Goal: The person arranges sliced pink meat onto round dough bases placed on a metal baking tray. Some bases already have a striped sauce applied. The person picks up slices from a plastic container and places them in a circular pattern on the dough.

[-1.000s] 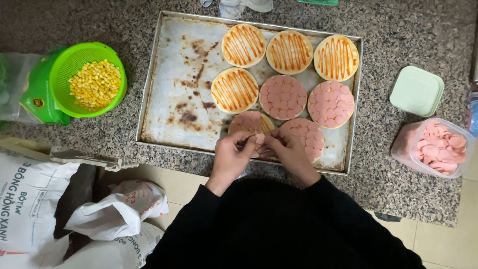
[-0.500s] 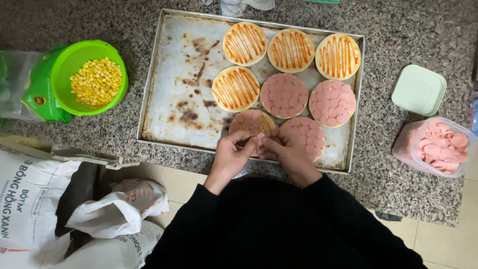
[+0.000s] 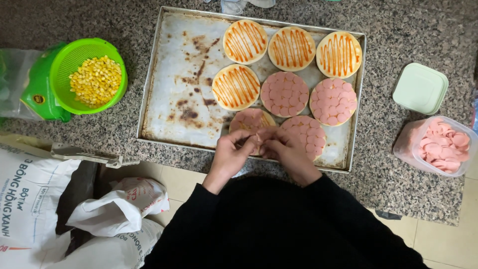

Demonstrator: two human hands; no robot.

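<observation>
- Your left hand point(image 3: 231, 152) and right hand point(image 3: 284, 149) meet fingertip to fingertip, pinching pink sausage slices over the half-covered round base point(image 3: 250, 121) at the near edge of the baking tray point(image 3: 174, 99)
- Lay slices flat, edges just touching, as on the covered bases point(image 3: 285, 93) beside it
- More slices wait in the plastic tub point(image 3: 438, 146), on the worktop point(image 3: 398, 30) to your right
</observation>
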